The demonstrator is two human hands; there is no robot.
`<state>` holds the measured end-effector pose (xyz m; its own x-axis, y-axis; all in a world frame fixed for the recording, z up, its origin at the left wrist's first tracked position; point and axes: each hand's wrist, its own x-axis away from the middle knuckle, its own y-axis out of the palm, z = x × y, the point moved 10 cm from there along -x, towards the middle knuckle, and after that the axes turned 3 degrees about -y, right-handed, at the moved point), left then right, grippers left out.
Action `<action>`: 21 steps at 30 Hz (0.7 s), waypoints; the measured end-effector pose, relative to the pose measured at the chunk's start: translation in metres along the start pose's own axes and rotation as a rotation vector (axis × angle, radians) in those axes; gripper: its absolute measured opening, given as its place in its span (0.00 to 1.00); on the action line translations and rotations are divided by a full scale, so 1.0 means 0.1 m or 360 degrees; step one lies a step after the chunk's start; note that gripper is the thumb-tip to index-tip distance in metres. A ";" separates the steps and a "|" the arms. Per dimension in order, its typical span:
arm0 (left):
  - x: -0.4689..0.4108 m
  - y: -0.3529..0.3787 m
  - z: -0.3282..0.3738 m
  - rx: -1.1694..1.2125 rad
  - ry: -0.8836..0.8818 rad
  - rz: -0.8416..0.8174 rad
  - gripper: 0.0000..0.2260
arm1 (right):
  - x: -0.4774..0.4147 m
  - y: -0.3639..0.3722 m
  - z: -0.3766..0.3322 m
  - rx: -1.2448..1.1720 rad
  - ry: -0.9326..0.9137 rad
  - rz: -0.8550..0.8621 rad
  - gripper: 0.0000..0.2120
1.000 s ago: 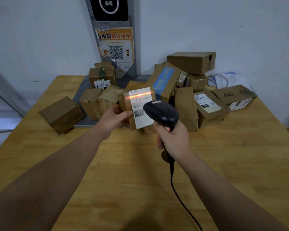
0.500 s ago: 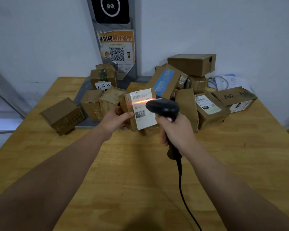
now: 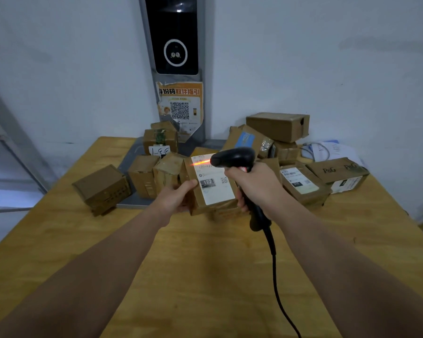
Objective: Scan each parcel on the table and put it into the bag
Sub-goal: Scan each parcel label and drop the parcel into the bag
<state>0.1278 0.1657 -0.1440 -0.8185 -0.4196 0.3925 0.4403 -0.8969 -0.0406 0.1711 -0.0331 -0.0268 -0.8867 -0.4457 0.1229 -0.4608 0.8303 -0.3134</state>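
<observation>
While parcels crowd behind, left hand grips parcel, right hand grips scanner.

In front of me a black screen with a white ring hangs on a gray post against the pale wall. Under it I see a torn orange and white poster with a square code. Far right on the wooden table, white papers lie under a thin looped wire.
</observation>
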 end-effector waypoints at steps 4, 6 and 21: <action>0.13 0.00 -0.10 -0.0017 -0.0080 0.0040 0.18 | 0.13 -0.04 0.03 -0.0030 0.0005 -0.0002 0.12; 0.22 0.03 -0.19 -0.0017 -0.0116 0.0069 0.17 | 0.23 -0.08 0.05 -0.0035 0.0003 -0.0019 0.12; 1.54 0.04 -1.29 0.0198 -0.0318 0.0407 0.23 | 1.17 0.29 0.80 0.0009 0.0075 -0.0386 0.13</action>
<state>-0.0439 0.0793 -0.2025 -0.5929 -0.5817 0.5569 0.6733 -0.7374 -0.0533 0.0571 -0.0881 -0.0963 -0.7509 -0.6156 0.2392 -0.6604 0.6990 -0.2744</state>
